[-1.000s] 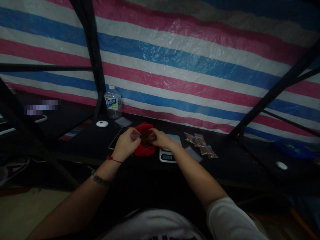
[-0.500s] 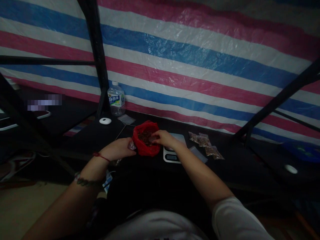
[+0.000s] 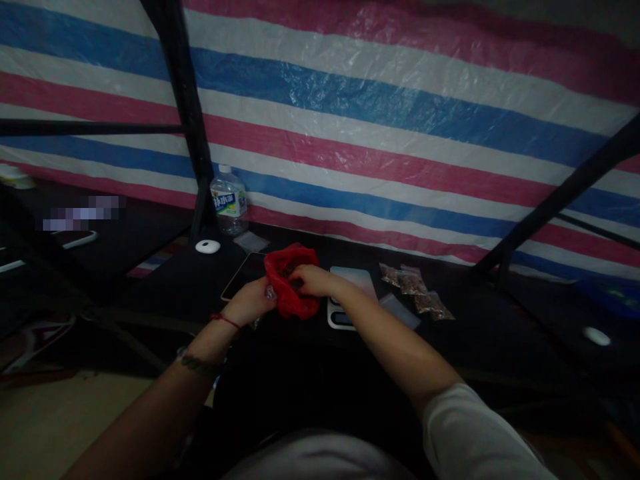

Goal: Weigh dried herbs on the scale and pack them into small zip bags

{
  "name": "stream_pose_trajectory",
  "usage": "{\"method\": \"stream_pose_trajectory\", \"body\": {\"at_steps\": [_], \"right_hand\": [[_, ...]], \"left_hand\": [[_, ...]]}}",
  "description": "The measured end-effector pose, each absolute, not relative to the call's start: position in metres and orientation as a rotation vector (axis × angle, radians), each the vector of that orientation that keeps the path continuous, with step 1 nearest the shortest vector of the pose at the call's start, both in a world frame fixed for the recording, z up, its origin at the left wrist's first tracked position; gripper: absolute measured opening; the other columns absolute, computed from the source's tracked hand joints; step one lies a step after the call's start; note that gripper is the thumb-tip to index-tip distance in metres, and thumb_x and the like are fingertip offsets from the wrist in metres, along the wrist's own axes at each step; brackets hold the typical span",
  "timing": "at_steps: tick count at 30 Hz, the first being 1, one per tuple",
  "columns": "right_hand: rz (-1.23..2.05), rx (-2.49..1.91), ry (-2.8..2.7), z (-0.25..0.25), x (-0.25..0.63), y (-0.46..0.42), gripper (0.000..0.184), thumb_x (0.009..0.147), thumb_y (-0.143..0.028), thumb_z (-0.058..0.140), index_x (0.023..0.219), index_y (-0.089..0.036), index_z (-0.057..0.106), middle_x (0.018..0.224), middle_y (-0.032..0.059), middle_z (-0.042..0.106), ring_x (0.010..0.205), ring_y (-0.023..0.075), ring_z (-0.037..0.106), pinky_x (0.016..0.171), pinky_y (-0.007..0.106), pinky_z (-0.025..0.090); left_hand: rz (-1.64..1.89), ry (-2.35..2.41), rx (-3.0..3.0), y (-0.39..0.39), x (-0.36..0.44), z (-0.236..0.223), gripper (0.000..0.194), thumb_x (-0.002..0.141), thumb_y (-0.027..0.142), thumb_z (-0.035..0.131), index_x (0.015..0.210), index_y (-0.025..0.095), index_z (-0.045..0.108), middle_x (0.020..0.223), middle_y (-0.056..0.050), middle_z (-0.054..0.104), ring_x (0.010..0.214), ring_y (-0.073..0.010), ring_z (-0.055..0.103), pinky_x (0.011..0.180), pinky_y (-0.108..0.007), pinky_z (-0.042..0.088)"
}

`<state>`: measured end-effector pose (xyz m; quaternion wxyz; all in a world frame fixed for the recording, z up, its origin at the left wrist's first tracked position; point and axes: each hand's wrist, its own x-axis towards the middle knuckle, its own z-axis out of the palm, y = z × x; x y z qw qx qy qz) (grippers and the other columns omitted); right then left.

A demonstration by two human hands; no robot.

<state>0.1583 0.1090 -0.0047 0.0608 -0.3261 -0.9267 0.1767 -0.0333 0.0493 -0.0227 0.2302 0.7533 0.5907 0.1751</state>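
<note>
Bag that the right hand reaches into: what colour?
The bag is bright red, showing best in the head view.

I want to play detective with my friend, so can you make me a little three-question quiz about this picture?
1. True or false: the clear bottle stands upright.

2. Where do the fingers of the person's right hand reach?
A) Onto the phone
B) Into the red bag
C) Around the bottle

3. Fill in the blank: as you see the picture, the filled packets lie to the ____ of the scale.

Key: 1 true; 2 B; 3 right
</note>
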Motion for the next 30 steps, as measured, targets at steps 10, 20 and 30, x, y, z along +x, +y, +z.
{"method": "stream_pose_trajectory", "body": {"at_steps": [10,20,30], "right_hand": [[0.813,-0.968,-2.573,-0.013,0.166,0.109,0.03,0.069,0.0,0.062,0.096,-0.011,0.068,0.095,0.0068,0.071,0.081,0.0161,0.063,0.073,0.024,0.045],[1.173,-1.08,-2.296,-0.021,0.179,0.11,0.041,0.069,-0.007,0.069,0.109,-0.013,0.063,0.1,0.0064,0.068,0.084,0.0146,0.063,0.076,0.025,0.049],[1.223,-0.923,-2.171,-0.014,0.18,0.107,0.065,0.069,-0.009,0.07,0.13,-0.019,0.051,0.108,0.0056,0.064,0.094,0.0158,0.062,0.085,0.03,0.049]], "left_hand": [[0.719,1.662,2.019,0.055,-0.031,-0.036,0.022,0.075,0.034,0.056,0.089,0.018,0.063,0.088,-0.007,0.071,0.077,-0.02,0.066,0.068,-0.025,0.047],[0.381,1.338,2.032,0.044,-0.055,-0.007,0.031,0.071,0.042,0.056,0.086,0.017,0.065,0.086,-0.005,0.071,0.079,-0.021,0.064,0.07,-0.026,0.048],[0.321,1.512,2.06,0.018,-0.072,0.037,0.031,0.065,0.045,0.063,0.084,0.022,0.065,0.082,-0.001,0.07,0.075,-0.0193,0.064,0.065,-0.025,0.047]]}}
